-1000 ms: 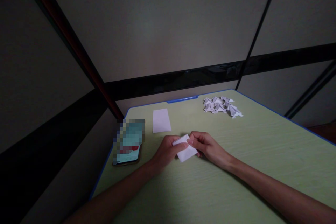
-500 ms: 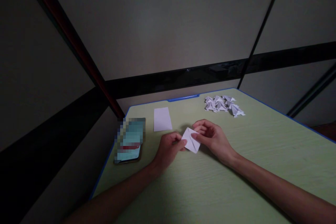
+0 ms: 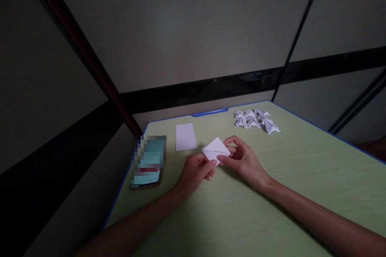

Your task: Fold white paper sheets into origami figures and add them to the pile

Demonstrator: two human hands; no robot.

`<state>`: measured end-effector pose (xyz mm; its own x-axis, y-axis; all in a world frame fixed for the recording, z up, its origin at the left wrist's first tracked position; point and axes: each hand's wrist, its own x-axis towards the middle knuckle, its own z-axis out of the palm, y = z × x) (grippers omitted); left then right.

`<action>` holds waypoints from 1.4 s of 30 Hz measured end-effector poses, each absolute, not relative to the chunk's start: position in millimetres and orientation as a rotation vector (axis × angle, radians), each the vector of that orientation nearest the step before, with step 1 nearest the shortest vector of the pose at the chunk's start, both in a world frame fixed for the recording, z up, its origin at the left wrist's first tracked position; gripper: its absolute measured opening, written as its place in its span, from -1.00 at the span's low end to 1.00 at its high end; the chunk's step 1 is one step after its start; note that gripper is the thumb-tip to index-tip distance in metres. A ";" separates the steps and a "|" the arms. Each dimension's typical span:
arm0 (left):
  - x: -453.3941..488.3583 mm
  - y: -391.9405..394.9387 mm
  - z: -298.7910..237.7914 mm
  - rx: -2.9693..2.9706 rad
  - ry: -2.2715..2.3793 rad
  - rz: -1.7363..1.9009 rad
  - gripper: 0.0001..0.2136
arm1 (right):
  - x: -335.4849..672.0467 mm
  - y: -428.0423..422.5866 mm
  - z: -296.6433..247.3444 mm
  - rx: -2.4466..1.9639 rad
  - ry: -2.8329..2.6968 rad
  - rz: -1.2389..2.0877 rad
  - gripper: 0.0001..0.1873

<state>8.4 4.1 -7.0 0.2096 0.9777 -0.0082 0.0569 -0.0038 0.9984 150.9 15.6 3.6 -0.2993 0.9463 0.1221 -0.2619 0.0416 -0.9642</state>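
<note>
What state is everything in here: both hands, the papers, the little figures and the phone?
Left hand: gripping, thumb on the paper's near side.
Right hand: gripping, thumb on the paper's face.
Folded paper: held, diamond-shaped, a seam across it.
Loose sheet: flat, unfolded, lying on the table.
Paper figures: folded, grouped together on the table.
Phone: screen lit, image partly pixelated.

Your single head-worn camera faces forward and down, close above the table (image 3: 229, 217); the panelled wall (image 3: 193, 28) beyond fills the upper view.
</note>
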 end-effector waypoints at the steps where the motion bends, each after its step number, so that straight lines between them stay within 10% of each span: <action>1: 7.9 4.6 -6.9 1.329 1.070 1.015 -0.82 | 152.1 16.2 3.9 -0.779 -1.306 1.491 -0.64; 42: 10.6 4.9 -10.1 1.302 1.102 1.083 -0.81 | 150.9 14.3 2.6 -0.935 -1.376 1.230 -0.72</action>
